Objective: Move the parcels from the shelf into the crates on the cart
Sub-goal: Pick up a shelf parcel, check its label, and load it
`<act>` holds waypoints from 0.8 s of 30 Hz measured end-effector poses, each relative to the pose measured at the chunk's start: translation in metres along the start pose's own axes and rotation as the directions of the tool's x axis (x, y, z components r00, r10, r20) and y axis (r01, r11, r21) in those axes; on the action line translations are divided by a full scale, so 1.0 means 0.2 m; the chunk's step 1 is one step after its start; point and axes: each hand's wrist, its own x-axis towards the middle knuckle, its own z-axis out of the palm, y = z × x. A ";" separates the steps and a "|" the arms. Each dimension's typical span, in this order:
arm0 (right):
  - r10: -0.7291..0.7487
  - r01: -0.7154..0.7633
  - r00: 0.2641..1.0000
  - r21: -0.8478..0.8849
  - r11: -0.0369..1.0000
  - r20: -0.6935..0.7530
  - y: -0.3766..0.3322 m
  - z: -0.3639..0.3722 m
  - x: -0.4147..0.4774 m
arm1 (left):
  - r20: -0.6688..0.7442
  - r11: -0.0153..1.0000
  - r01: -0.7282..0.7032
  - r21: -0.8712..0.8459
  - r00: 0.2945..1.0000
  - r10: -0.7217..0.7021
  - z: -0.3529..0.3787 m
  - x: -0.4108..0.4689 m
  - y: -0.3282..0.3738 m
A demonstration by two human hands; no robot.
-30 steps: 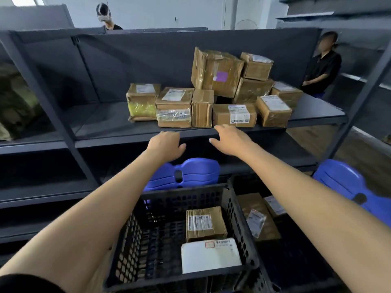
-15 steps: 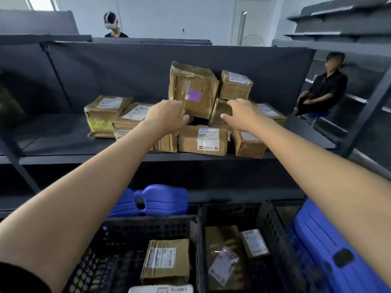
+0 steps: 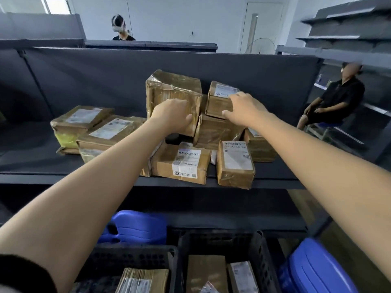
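**Q:** State of the left hand (image 3: 171,117)?
**A:** It is closed around the lower front of the large taped parcel (image 3: 169,89), with the thumb at the parcel's lower right corner. The parcel stands tilted at the back of the stack. A dark gap shows beneath its lower edge.

**Q:** State of the right hand (image 3: 245,108)?
**A:** It grips the small labelled parcel (image 3: 218,102), fingers over the top face and thumb against the lower front edge. This parcel rests on a brown parcel (image 3: 215,132), just beside the large one on its right.

**Q:** Where are the held parcels relative to the crates?
**A:** Both are on the shelf (image 3: 63,178), behind the front row. The left crate (image 3: 137,253) and the right crate (image 3: 222,236) stand below the shelf, well apart from both hands. Each contains parcels.
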 end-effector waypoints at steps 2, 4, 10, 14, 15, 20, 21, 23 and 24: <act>0.009 -0.009 1.000 -0.004 1.000 0.011 0.04 0.02 0.08 | -0.017 1.000 -0.015 -0.018 1.000 0.015 0.04 0.09 0.03; 0.033 -0.033 0.999 0.011 0.999 0.019 0.07 0.04 0.15 | -0.024 0.999 -0.023 -0.045 0.999 0.022 0.07 0.19 0.07; 0.128 -0.133 0.990 0.100 0.986 0.052 0.19 0.16 0.32 | -0.094 0.994 -0.070 -0.084 0.994 0.062 0.15 0.46 0.19; 0.119 -0.126 0.992 0.183 0.975 0.048 0.25 0.25 0.37 | -0.050 0.995 -0.089 -0.041 0.995 0.087 0.20 0.59 0.24; 0.113 -0.119 0.993 0.211 0.970 0.041 0.25 0.26 0.38 | -0.028 0.996 -0.089 -0.027 0.996 0.088 0.21 0.62 0.24; 0.093 -0.086 0.996 0.335 0.938 -0.007 0.28 0.30 0.38 | 0.013 0.996 -0.046 -0.072 0.999 0.047 0.26 0.67 0.26; 0.100 -0.087 0.995 0.356 0.931 -0.017 0.28 0.30 0.38 | 0.008 0.996 -0.049 -0.075 0.999 0.050 0.27 0.67 0.26; 0.113 -0.091 0.993 0.386 0.918 -0.034 0.27 0.29 0.37 | 0.001 0.994 -0.051 -0.097 0.999 0.051 0.27 0.66 0.25; 0.115 -0.089 0.992 0.397 0.913 -0.043 0.27 0.29 0.36 | -0.006 0.991 -0.056 -0.118 0.998 0.055 0.26 0.65 0.25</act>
